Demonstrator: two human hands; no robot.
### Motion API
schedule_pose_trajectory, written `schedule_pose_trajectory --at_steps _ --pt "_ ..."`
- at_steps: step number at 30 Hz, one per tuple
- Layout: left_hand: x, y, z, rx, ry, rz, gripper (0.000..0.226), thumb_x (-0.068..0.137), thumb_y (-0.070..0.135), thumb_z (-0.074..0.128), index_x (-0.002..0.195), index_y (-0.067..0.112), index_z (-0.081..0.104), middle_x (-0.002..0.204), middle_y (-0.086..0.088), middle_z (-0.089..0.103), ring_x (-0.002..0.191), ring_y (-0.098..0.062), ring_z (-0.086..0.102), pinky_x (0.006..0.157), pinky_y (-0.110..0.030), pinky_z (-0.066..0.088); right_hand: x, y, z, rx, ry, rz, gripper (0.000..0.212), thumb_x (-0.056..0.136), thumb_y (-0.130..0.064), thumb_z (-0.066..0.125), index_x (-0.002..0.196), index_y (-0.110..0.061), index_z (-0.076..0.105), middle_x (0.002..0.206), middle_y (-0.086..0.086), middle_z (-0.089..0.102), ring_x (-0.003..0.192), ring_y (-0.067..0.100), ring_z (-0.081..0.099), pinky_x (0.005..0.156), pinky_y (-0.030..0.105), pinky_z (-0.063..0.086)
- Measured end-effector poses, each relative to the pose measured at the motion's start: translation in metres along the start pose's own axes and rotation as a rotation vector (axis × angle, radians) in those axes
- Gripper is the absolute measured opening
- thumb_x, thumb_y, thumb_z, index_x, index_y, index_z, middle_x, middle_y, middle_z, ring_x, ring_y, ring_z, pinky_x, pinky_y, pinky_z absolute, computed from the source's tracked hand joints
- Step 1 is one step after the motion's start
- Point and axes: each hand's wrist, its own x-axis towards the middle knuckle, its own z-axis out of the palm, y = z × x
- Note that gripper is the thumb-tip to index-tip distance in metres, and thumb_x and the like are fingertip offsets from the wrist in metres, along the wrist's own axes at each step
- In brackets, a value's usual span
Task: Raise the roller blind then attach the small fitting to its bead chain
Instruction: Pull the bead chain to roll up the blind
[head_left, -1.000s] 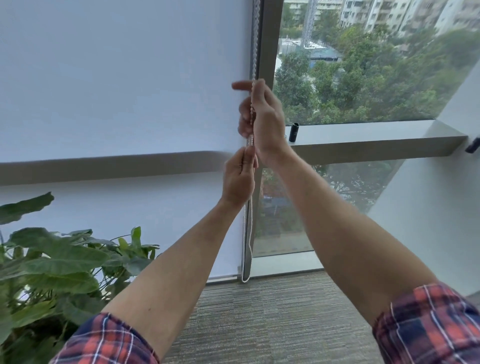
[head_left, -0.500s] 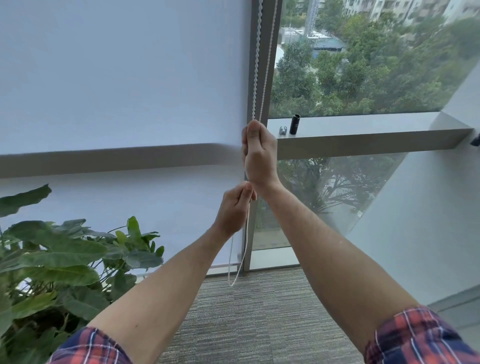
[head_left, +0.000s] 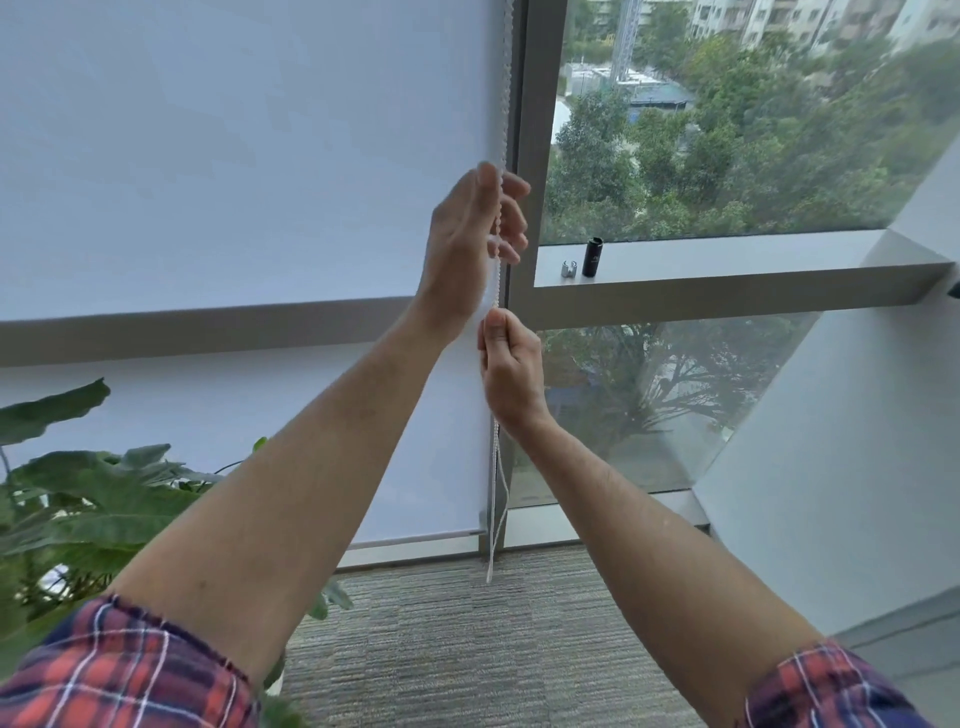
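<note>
The white roller blind (head_left: 234, 182) covers the left window pane, and its bottom bar (head_left: 415, 538) hangs just above the floor. Along the blind's right edge runs the white bead chain (head_left: 496, 493), its loop dangling near the carpet. My left hand (head_left: 475, 234) is raised, with its fingers curled round the chain. Just below it, my right hand (head_left: 511, 371) grips the same chain in a fist. The small silver fitting (head_left: 569, 268) lies on the window ledge (head_left: 727, 270), apart from both hands.
A black cylinder (head_left: 592, 256) stands on the ledge beside the fitting. A large leafy plant (head_left: 104, 499) fills the lower left. The grey window frame post (head_left: 532, 156) rises just right of the chain. Carpet (head_left: 467, 649) lies below.
My hands have swapped places on the chain. The right hand came down from the top and the left hand went up above it.
</note>
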Motion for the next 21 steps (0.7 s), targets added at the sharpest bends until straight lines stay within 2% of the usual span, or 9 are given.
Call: schedule_pose_trajectory --at_steps 2,4,7,10,13,15,17,18,21 --pt "0.0 0.004 0.008 -0.105 -0.008 -0.019 0.042 0.108 0.029 0.028 0.091 0.008 0.059 0.06 0.0 0.041 0.046 -0.014 0.037 0.043 -0.025 0.033 -0.003 0.002 0.0 -0.004 -0.001 0.0 0.042 0.1 -0.042 0.038 0.059 -0.035 0.046 0.051 -0.016 0.04 0.05 0.009 0.033 0.051 0.03 0.028" --pt "0.0 0.002 0.013 -0.17 0.024 -0.051 0.043 0.108 0.027 0.029 0.081 0.011 0.058 0.053 0.007 0.033 0.041 -0.01 0.025 0.039 -0.021 0.023 -0.005 0.004 -0.001 0.004 -0.006 -0.01 0.041 0.1 -0.042 0.038 0.06 -0.034 0.045 0.053 -0.016 0.039 0.051 0.009 0.033 0.051 0.032 0.028" --pt "-0.003 -0.006 0.016 -0.096 0.061 -0.024 0.044 0.107 0.026 0.034 0.067 0.016 0.05 0.047 0.007 0.031 0.037 -0.009 0.024 0.037 -0.022 0.02 -0.009 0.006 -0.001 0.006 -0.023 0.008 0.039 0.099 -0.041 0.039 0.061 -0.03 0.044 0.057 -0.012 0.038 0.054 0.013 0.032 0.054 0.036 0.028" --pt "-0.009 -0.015 0.015 0.013 0.09 -0.009 0.043 0.105 0.026 0.037 0.064 0.018 0.046 0.047 0.003 0.031 0.038 -0.011 0.027 0.039 -0.023 0.021 -0.014 0.01 -0.007 -0.01 -0.072 0.052 0.04 0.097 -0.044 0.041 0.06 -0.031 0.046 0.057 -0.012 0.04 0.053 0.012 0.032 0.054 0.035 0.027" --pt "-0.013 -0.022 0.011 0.075 0.12 0.002 0.042 0.104 0.028 0.039 0.063 0.021 0.045 0.047 0.01 0.034 0.04 -0.009 0.029 0.043 -0.024 0.023 -0.012 0.004 -0.017 -0.091 -0.126 0.064 0.04 0.096 -0.049 0.039 0.062 -0.034 0.053 0.055 -0.016 0.047 0.054 0.008 0.039 0.057 0.031 0.032" --pt "-0.013 -0.024 0.008 0.093 0.133 0.014 0.042 0.104 0.027 0.04 0.063 0.022 0.046 0.046 0.013 0.037 0.041 -0.007 0.031 0.043 -0.023 0.026 0.0 -0.009 -0.025 -0.126 -0.104 0.058 0.039 0.098 -0.051 0.034 0.076 -0.037 0.062 0.068 -0.01 0.059 0.062 0.014 0.051 0.065 0.038 0.042" --pt "-0.013 -0.022 0.006 0.105 0.132 0.01 0.041 0.104 0.028 0.04 0.064 0.022 0.047 0.045 0.014 0.04 0.042 -0.005 0.035 0.045 -0.021 0.03 0.019 -0.028 -0.029 -0.112 -0.075 0.075 0.056 0.1 -0.055 0.023 0.108 -0.021 0.066 0.089 0.008 0.068 0.08 0.023 0.063 0.079 0.044 0.051" --pt "-0.013 -0.022 0.006 0.102 0.127 0.004 0.041 0.104 0.027 0.04 0.064 0.022 0.047 0.046 0.015 0.043 0.042 -0.004 0.038 0.044 -0.02 0.033 0.03 -0.041 -0.03 -0.092 -0.059 0.08 0.062 0.102 -0.054 0.019 0.117 -0.014 0.064 0.094 0.01 0.069 0.086 0.023 0.065 0.083 0.044 0.053" --pt "-0.018 -0.028 0.015 0.098 0.118 0.018 0.039 0.103 0.023 0.041 0.067 0.016 0.055 0.055 0.015 0.054 0.051 -0.005 0.05 0.047 -0.025 0.04 0.057 -0.084 -0.026 0.083 -0.065 0.037 0.054 0.108 -0.044 0.021 0.112 -0.01 0.064 0.091 0.006 0.069 0.084 0.019 0.067 0.077 0.037 0.057"
